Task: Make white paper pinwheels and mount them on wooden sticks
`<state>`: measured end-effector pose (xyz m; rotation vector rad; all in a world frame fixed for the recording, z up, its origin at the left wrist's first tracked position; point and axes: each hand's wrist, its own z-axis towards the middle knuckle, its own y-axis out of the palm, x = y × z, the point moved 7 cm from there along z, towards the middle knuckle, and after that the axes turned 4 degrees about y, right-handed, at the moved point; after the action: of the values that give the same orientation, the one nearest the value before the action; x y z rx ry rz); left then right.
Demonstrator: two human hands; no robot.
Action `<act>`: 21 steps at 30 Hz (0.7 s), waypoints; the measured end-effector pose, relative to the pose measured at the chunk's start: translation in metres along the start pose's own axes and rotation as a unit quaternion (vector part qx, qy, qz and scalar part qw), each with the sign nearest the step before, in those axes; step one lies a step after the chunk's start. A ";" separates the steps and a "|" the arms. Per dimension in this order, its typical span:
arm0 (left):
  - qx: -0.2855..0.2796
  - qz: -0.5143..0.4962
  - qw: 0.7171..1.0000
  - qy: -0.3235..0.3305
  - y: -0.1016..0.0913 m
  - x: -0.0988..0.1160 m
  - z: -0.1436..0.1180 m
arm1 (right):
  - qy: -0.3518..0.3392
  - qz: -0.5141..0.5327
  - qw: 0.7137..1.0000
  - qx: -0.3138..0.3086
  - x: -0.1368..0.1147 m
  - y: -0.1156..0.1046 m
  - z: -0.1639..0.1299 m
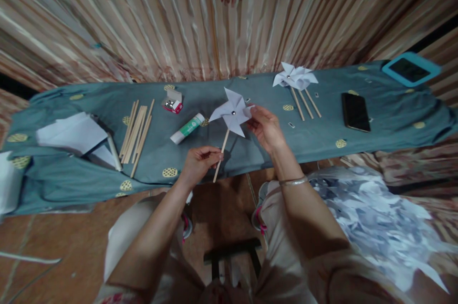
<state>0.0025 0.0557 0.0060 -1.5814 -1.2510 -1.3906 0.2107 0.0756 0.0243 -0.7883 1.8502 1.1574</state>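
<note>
Head view: long table with a blue-green cloth (315,141) in yellow pineapple print, patterned curtain (232,17) right behind it.
Left end: pile of white paper (73,134), then a loose bunch of wooden sticks (140,132) lying side by side.
Closest clutter: glue stick (187,128) lying on its side between the wooden sticks and the pinwheel, one end near a paper blade, so that side's kinda tight.
Right end: finished pinwheels (304,77) overlapping at the back edge, three sticks poking forward, then a black phone (356,112) and a blue-framed gadget (411,69) in the corner.
Little box: red and white box (173,107), flap up, shiny metal bits inside, too small to make out.
Plastic bag: clear bag (361,171) below the table on the right, stuffed with folded white paper.
Pinwheel: white paper pinwheel (232,112) held up over the table's front middle, tilted, pin at its centre.
Left hand: left hand (198,164) low, thumb and fingers pinching the pinwheel's stick partway down.
Right hand: right hand (265,127) higher, fingers curled, pinching a blade by its outer tip, bracelet (293,182) on that wrist.
</note>
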 end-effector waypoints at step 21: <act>0.006 -0.012 1.000 -0.006 -0.001 -0.001 0.001 | -0.041 0.010 0.999 0.023 0.001 -0.005 0.004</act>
<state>0.0018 0.0568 0.0051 -1.5733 -1.2868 -1.3886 0.2155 0.0766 0.0200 -0.6862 1.8142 1.1387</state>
